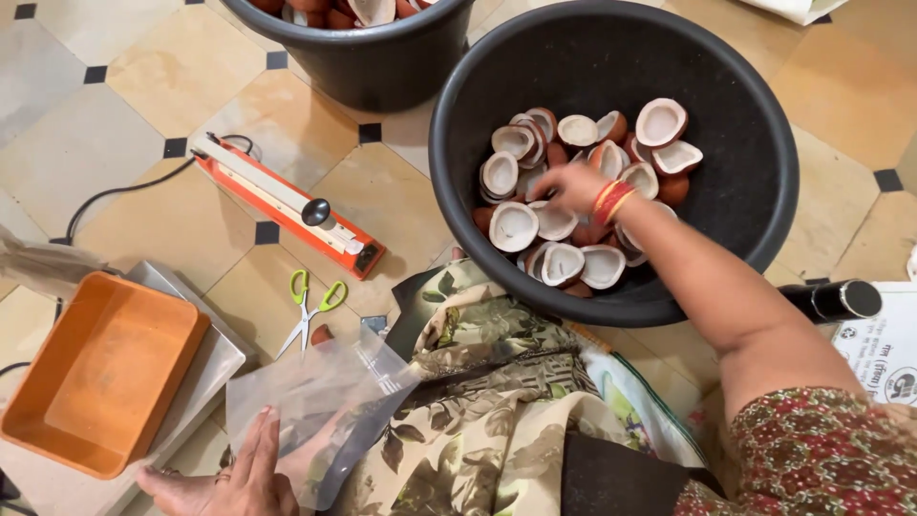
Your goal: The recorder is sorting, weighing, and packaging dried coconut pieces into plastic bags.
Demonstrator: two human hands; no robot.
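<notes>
Over the black tub (764, 191), our right hand (570, 186) curls its fingers onto a coconut half (554, 222); whether they grip it we cannot tell. Our left hand (250, 468) lies flat on a clear bag (325, 401); a hurried lift could tumble stacked halves.

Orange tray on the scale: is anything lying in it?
No: the orange tray shows only its bare inner floor, while the coconut halves all lie in the black tub where the right hand reaches.
</notes>
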